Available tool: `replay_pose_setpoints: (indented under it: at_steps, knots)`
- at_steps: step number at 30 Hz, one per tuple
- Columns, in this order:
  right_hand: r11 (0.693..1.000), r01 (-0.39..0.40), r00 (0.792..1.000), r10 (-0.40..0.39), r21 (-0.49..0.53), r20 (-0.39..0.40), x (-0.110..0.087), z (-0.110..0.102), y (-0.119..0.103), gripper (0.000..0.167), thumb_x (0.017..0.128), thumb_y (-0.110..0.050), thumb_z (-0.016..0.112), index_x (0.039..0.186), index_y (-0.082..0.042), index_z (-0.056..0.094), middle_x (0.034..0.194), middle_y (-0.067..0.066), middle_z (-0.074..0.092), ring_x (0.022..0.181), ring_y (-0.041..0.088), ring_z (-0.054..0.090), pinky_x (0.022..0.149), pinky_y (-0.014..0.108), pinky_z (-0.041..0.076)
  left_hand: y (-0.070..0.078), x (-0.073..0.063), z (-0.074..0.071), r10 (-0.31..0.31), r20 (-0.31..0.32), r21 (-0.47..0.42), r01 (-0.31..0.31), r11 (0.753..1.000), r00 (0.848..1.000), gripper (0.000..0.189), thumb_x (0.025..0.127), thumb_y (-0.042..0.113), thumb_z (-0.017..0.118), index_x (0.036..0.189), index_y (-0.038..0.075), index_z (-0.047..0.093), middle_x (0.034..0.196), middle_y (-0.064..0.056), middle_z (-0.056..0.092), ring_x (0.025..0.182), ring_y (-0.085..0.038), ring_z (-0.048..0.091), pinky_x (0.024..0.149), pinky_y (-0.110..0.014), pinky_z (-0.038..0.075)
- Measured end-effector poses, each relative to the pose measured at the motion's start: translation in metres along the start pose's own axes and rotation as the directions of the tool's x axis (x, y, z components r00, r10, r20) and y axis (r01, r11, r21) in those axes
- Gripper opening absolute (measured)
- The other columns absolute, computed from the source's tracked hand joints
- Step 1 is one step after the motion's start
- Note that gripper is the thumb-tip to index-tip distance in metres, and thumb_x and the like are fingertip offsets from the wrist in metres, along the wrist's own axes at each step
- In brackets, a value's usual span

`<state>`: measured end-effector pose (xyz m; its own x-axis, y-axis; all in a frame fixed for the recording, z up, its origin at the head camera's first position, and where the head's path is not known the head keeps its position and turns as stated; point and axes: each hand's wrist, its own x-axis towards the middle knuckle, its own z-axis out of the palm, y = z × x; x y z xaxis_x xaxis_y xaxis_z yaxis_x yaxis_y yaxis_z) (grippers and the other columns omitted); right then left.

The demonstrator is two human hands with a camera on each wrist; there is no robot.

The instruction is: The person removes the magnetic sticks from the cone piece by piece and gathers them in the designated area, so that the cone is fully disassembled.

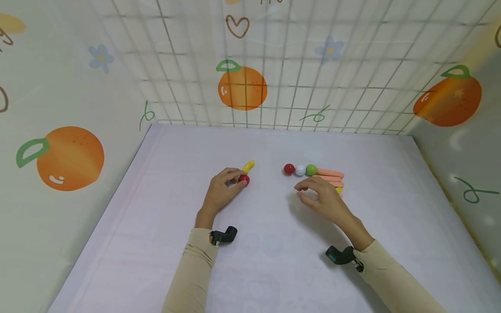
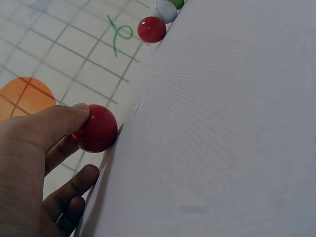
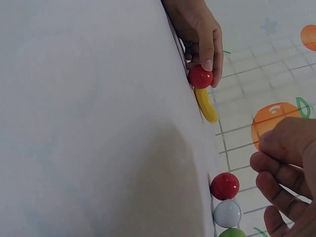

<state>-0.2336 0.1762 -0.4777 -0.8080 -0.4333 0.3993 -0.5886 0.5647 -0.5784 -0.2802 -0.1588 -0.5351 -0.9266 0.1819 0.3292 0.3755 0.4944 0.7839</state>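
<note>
My left hand (image 1: 223,191) pinches a small glossy red ball (image 1: 244,180) between thumb and fingers, low at the tabletop. Just beyond the ball lies a yellow banana-shaped piece (image 1: 248,165), seen whole in the right wrist view as a curved banana (image 3: 206,105). My right hand (image 1: 322,198) hovers with loosely bent fingers and nothing between thumb and fingertips. Behind it sits a row of a second red ball (image 1: 289,169), a white ball (image 1: 300,170) and a green ball (image 1: 311,169). Several salmon-pink sticks (image 1: 330,173) lie to the right of the row, partly hidden by that hand.
A bit of yellow (image 1: 339,190) shows beside the sticks, mostly covered by the right hand. The pale tabletop (image 1: 270,269) ends at the back against a cloth with a grid (image 1: 188,87) and printed oranges. Patterned side walls stand left and right.
</note>
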Motion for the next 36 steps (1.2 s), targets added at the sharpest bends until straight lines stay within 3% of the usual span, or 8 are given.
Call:
replay_pose_setpoints:
  at_steps: [7,13,24,36]
  knots:
    - [1.000,0.022,1.000,-0.022,0.002,-0.002,0.004,0.005,-0.001,0.019,0.087,-0.005,0.076,0.106,-0.009,0.073,0.100,-0.005,0.068,0.096,0.014,0.058,0.082,0.036,0.051,-0.001,0.000,0.000,-0.013,0.009,-0.011,0.013,1.000,1.000,0.024,0.090,0.033,0.076,0.113,0.024,0.076,0.117,0.016,0.062,0.095,-0.009,0.058,0.085,-0.033,0.049]
    - [0.999,0.026,1.000,-0.026,0.028,-0.001,0.007,0.008,-0.003,0.020,0.088,-0.005,0.075,0.107,-0.008,0.073,0.101,-0.003,0.069,0.096,0.015,0.059,0.081,0.042,0.053,0.000,0.000,0.000,-0.012,0.013,-0.009,0.013,1.000,1.000,0.025,0.091,0.035,0.076,0.113,0.026,0.075,0.118,0.015,0.063,0.096,-0.010,0.058,0.085,-0.034,0.050]
    - [0.998,0.046,0.999,-0.045,0.031,-0.011,0.012,0.016,-0.006,0.018,0.087,-0.004,0.074,0.106,-0.007,0.073,0.102,-0.002,0.068,0.094,0.018,0.060,0.083,0.038,0.051,0.001,-0.001,-0.001,-0.031,0.012,-0.007,0.031,1.000,0.999,0.025,0.091,0.037,0.076,0.113,0.027,0.075,0.117,0.017,0.062,0.096,-0.010,0.057,0.085,-0.034,0.049]
    - [0.997,0.031,0.999,-0.032,0.077,0.009,0.015,0.019,-0.012,0.018,0.088,-0.004,0.075,0.106,-0.006,0.073,0.104,-0.002,0.067,0.096,0.018,0.059,0.084,0.045,0.052,0.007,-0.002,-0.003,-0.015,0.008,-0.021,0.015,1.000,1.000,0.024,0.090,0.030,0.077,0.113,0.021,0.076,0.118,0.012,0.064,0.095,-0.014,0.058,0.084,-0.036,0.048]
